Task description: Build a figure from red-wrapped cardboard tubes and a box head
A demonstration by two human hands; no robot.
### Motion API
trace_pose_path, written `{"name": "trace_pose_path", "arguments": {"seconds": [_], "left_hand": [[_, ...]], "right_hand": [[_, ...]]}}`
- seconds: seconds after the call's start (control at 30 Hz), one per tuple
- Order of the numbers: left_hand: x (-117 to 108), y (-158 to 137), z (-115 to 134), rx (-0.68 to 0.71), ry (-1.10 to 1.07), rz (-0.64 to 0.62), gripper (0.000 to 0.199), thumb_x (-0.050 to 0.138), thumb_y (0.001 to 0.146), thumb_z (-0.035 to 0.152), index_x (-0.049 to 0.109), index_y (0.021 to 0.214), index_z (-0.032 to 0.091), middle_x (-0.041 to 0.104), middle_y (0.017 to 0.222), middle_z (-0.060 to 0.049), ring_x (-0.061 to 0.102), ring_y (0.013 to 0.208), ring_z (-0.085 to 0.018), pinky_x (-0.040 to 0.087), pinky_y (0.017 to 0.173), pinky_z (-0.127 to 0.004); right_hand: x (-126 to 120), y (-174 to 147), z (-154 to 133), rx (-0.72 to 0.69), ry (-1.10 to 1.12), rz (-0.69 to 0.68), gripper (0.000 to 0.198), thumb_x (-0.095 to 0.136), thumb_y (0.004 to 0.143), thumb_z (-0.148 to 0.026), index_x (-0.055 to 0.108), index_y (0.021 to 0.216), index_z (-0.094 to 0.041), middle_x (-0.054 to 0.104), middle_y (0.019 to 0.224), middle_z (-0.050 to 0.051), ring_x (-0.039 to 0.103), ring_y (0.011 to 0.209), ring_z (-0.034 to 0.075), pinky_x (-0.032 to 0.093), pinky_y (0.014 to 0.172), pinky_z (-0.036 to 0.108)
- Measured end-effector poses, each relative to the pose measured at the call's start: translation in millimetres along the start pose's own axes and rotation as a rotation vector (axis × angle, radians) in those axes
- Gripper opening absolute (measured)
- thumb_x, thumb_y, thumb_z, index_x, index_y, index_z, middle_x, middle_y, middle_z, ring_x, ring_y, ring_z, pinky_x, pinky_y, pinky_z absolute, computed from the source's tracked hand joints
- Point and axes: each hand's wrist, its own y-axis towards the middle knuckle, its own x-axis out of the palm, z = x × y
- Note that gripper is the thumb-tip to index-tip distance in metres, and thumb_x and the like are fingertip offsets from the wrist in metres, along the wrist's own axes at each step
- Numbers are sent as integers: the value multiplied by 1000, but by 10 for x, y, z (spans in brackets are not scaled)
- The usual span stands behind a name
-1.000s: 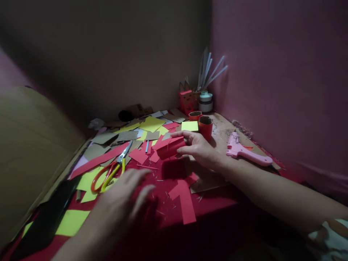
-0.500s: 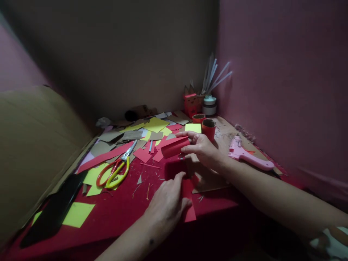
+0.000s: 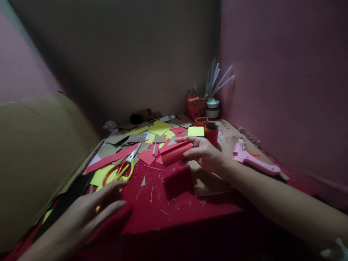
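My right hand [image 3: 205,152] pinches a curled piece of red paper [image 3: 176,154] between thumb and fingers. It holds the paper above the red tablecloth, where a dark shadow falls below it. My left hand [image 3: 92,208] is at the lower left with fingers apart and nothing visible in them. Its fingertips come close to the scissors [image 3: 123,168], which have red and yellow handles and lie on paper scraps. Whether the fingers touch the handles I cannot tell.
Red-covered tubes [image 3: 211,134] stand behind my right hand. A pink glue gun [image 3: 255,161] lies at the right on cardboard. Yellow paper [image 3: 160,127] and other scraps cover the back. Sticks, a lidded jar [image 3: 212,108] and a red cat-faced box [image 3: 193,108] stand in the corner.
My left hand has moved left from the table's front middle toward the scissors. The red strip that was at its fingers is out of sight. My right hand still holds the red paper.
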Motion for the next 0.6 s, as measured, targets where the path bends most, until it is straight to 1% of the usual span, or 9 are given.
{"name": "trace_pose_path", "arguments": {"seconds": [0.03, 0.07, 0.13, 0.2, 0.3, 0.37, 0.43, 0.47, 0.6], "left_hand": [[46, 131, 92, 25, 15, -45, 37, 66, 77, 47, 68, 110, 32, 73, 107, -3, 65, 96, -30, 49, 82, -37], [110, 258, 192, 35, -34, -29, 47, 64, 79, 49, 60, 122, 29, 70, 112, -6, 63, 102, -30, 48, 89, -40], [269, 478, 396, 28, -223, -23, 59, 57, 84, 50, 45, 136, 23, 70, 103, -9, 64, 100, -28, 49, 88, -42], [418, 636, 575, 52, -413, -63, 67, 61, 82, 48, 39, 138, 21, 68, 101, -8, 64, 99, -26, 49, 89, -41], [552, 769, 728, 48, -475, -66, 68, 64, 79, 49, 42, 136, 21, 66, 92, -5, 65, 88, -23, 51, 84, -40], [586, 816, 747, 46, -445, -3, 66, 65, 78, 49, 45, 134, 20, 63, 87, -3, 64, 82, -22, 50, 80, -39], [596, 850, 728, 69, -446, 53, 61, 65, 78, 47, 48, 131, 21, 60, 88, -2, 62, 83, -20, 50, 80, -37], [597, 867, 715, 85, -470, 49, 58, 64, 80, 45, 49, 131, 22, 60, 89, -2, 61, 85, -20, 49, 80, -36], [584, 942, 683, 99, -613, -115, 47, 63, 81, 41, 56, 124, 23, 65, 97, -4, 63, 89, -20, 49, 79, -34]], "right_hand": [[-7, -2, 9, -7, 4, -16, 56, 74, 58, -8, 61, 112, -13, 70, 91, 8, 66, 76, 20, 56, 67, 32], [-16, 1, 18, -14, 5, -31, 55, 75, 59, -8, 62, 112, -13, 70, 89, 7, 66, 74, 19, 57, 67, 32], [-36, 16, 33, -24, 7, -54, 55, 76, 59, -7, 62, 112, -14, 71, 85, 6, 66, 72, 18, 57, 66, 31], [-54, 39, 38, -36, 4, -54, 53, 76, 59, -7, 63, 110, -14, 71, 82, 5, 66, 72, 17, 56, 65, 29], [-74, 71, 31, -62, -10, -5, 51, 76, 58, -9, 63, 106, -14, 71, 79, 3, 66, 70, 17, 55, 63, 29], [-81, 81, 25, -66, -18, 24, 50, 76, 57, -9, 63, 105, -15, 70, 80, 3, 66, 68, 16, 54, 62, 28], [-78, 78, 23, -54, -35, 30, 50, 75, 57, -9, 62, 106, -16, 70, 80, 2, 64, 65, 14, 52, 62, 27], [-73, 73, 22, -42, -50, 27, 51, 74, 58, -9, 62, 107, -17, 70, 79, 2, 63, 63, 14, 52, 62, 27], [-46, 51, 12, -7, -70, 53, 54, 71, 59, -8, 59, 111, -16, 69, 77, 2, 63, 63, 14, 52, 62, 28]]}}
